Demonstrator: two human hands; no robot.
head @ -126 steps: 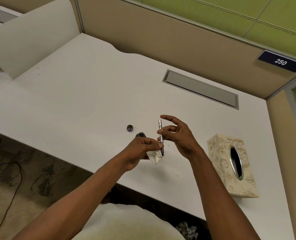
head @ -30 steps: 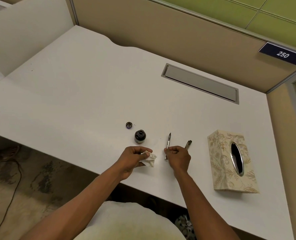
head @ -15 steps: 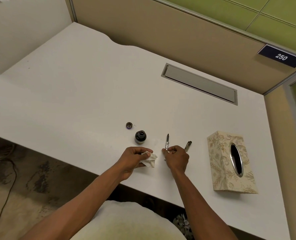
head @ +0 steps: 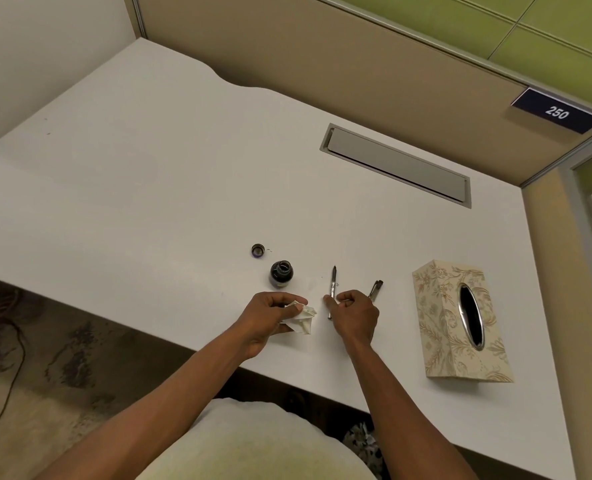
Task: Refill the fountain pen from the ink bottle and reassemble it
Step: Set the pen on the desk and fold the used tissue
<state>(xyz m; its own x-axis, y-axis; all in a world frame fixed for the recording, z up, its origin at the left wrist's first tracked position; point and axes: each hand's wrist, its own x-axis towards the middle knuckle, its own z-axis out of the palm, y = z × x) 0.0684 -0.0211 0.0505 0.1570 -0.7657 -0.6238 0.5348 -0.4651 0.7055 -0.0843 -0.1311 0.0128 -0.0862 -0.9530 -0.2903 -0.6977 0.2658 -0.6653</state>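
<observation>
The fountain pen's nib section (head: 332,288) lies flat on the white desk (head: 149,188), nib pointing away from me. My right hand (head: 354,315) pinches its near half between thumb and forefinger. A second dark metal pen part (head: 376,289) lies just right of that hand, its near end hidden behind my knuckles. My left hand (head: 267,315) is closed around a crumpled white tissue (head: 303,318), a short gap left of the pen. The open ink bottle (head: 281,273) stands beyond my left hand, and its cap (head: 258,250) rests further back to the left.
A patterned tissue box (head: 461,320) stands on the right of the desk. A grey cable-slot cover (head: 396,166) is set into the desk at the back. The desk's front edge runs close under my wrists. Partition walls close off the back and right.
Four seconds ago both hands held the pen section upright in the air with the tissue at its tip. It has since come down flat onto the desk, and over the last second it barely shifted.
</observation>
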